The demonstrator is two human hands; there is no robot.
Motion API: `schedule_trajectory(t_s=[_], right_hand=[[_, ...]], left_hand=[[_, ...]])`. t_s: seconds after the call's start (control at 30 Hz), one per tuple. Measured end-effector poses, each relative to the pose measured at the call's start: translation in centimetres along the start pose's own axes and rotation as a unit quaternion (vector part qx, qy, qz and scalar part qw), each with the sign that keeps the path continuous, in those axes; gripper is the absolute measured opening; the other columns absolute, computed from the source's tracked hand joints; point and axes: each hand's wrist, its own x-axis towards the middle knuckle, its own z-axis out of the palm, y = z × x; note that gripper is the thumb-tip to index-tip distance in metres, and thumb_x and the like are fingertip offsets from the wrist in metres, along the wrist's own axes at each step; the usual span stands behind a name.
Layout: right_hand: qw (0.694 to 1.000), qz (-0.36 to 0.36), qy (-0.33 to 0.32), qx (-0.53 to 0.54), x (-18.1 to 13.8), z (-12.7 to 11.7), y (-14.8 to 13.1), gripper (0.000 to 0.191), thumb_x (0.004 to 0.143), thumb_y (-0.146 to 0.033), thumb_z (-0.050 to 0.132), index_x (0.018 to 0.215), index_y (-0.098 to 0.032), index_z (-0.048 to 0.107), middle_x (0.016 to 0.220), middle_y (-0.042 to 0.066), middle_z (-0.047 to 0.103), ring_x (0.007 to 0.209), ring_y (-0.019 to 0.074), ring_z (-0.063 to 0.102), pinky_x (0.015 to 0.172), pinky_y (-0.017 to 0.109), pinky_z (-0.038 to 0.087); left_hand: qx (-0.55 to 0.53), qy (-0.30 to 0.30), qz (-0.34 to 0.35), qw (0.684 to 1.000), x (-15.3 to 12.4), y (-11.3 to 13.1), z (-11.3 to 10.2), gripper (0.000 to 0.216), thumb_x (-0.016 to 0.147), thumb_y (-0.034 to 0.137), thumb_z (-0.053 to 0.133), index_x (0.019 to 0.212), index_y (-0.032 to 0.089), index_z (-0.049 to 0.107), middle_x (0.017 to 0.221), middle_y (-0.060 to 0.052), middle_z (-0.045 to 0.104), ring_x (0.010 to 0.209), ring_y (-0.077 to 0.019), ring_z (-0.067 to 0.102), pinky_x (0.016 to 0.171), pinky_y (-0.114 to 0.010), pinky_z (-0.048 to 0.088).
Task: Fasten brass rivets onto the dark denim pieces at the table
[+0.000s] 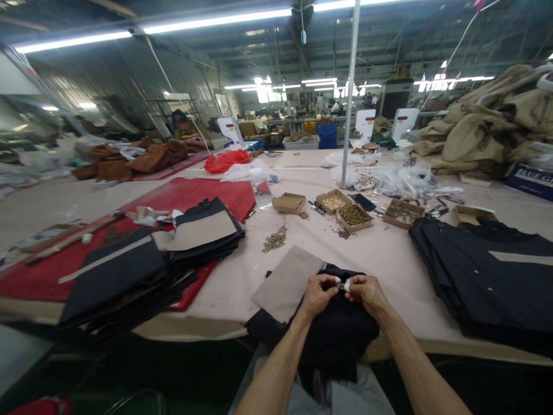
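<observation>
A factory-like sewing workshop: tube lights point(218, 21) overhead, dark fabric stacks point(488, 282) left and right, cardboard boxes point(362, 226) of metal fittings point(354, 215) across a broad surface point(401, 259).

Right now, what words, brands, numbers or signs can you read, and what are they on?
"BLUE G": on the dark blue box at the far right; the picture's edge cuts it off there.
Too small and blurred to read: the markings on the white devices at the back.

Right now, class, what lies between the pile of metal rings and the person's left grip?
In the head view, a beige panel lies between the metal rings and the left grip, with a strip of tabletop nearer the rings.
</observation>
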Motion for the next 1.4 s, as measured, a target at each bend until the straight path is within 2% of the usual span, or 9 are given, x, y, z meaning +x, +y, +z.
schedule_trajectory(t_s=[0.13, 0.27, 0.37, 0.63, 0.93, 1.17, 1.4], right_hand=[[1.000, -0.006, -0.003, 0.008, -0.2, -0.1, -0.1, 0.025, 0.051, -0.025, 0.080, 0.071, -0.013, 0.069, 0.059, 0.004, 0.069, 0.052, 0.0172, 0.065, 0.050, 0.025, 0.050], [1.000, -0.017, -0.008, 0.018, -0.2, -0.2, 0.0, 0.027, 0.051, -0.026, 0.082, 0.071, -0.013, 0.069, 0.058, 0.004, 0.068, 0.052, 0.0172, 0.065, 0.050, 0.025, 0.050], [0.999, -0.032, -0.007, 0.026, -0.1, -0.3, 0.3, 0.029, 0.052, -0.026, 0.084, 0.073, -0.013, 0.069, 0.059, 0.003, 0.068, 0.053, 0.0173, 0.065, 0.050, 0.025, 0.050], [0.996, -0.071, -0.007, 0.050, 0.0, -0.5, 1.0, 0.031, 0.054, -0.028, 0.087, 0.077, -0.014, 0.070, 0.064, 0.001, 0.069, 0.054, 0.0157, 0.065, 0.053, 0.025, 0.050], [0.996, -0.087, -0.014, 0.003, 0.4, -0.2, 1.7, 0.032, 0.057, -0.031, 0.086, 0.078, -0.013, 0.070, 0.062, 0.003, 0.069, 0.055, 0.0168, 0.065, 0.053, 0.025, 0.050], [0.997, -0.078, -0.003, 0.014, 0.4, -0.2, 1.6, 0.039, 0.052, -0.035, 0.089, 0.079, -0.013, 0.070, 0.064, 0.004, 0.070, 0.054, 0.0175, 0.065, 0.053, 0.027, 0.051], [0.996, -0.088, -0.009, 0.012, 0.3, -0.3, 1.7, 0.036, 0.056, -0.034, 0.088, 0.080, -0.013, 0.071, 0.064, 0.003, 0.069, 0.054, 0.0169, 0.065, 0.052, 0.026, 0.050]], left_hand=[[-0.008, 0.001, -0.014, 1.000, 0.1, 0.9, 0.0, 0.024, 0.076, 0.026, 0.071, 0.096, 0.014, 0.077, 0.092, -0.008, 0.076, 0.086, -0.0196, 0.068, 0.081, -0.029, 0.052], [0.052, 0.000, -0.032, 0.998, 0.1, 2.1, 0.1, 0.027, 0.081, 0.037, 0.068, 0.088, 0.012, 0.077, 0.081, -0.007, 0.075, 0.072, -0.0166, 0.065, 0.070, -0.027, 0.048], [0.075, -0.005, -0.031, 0.997, 0.3, 2.4, 0.2, 0.028, 0.082, 0.038, 0.066, 0.085, 0.012, 0.077, 0.078, -0.006, 0.074, 0.069, -0.0153, 0.063, 0.068, -0.026, 0.047], [0.081, -0.018, -0.029, 0.996, 0.6, 1.7, 0.4, 0.029, 0.085, 0.038, 0.061, 0.083, 0.012, 0.075, 0.074, -0.005, 0.072, 0.065, -0.0140, 0.060, 0.065, -0.026, 0.043], [0.041, -0.033, -0.043, 0.998, 1.1, -0.4, 0.4, 0.028, 0.083, 0.037, 0.062, 0.077, 0.012, 0.071, 0.068, -0.004, 0.069, 0.064, -0.0137, 0.059, 0.065, -0.025, 0.043], [-0.017, -0.075, -0.045, 0.996, 1.0, 0.1, -0.2, 0.031, 0.085, 0.040, 0.061, 0.082, 0.011, 0.073, 0.074, -0.006, 0.072, 0.069, -0.0145, 0.061, 0.070, -0.026, 0.045], [0.017, -0.049, -0.055, 0.997, 0.7, 0.3, 0.2, 0.029, 0.080, 0.039, 0.065, 0.080, 0.011, 0.073, 0.071, -0.005, 0.070, 0.064, -0.0131, 0.058, 0.062, -0.024, 0.042]])
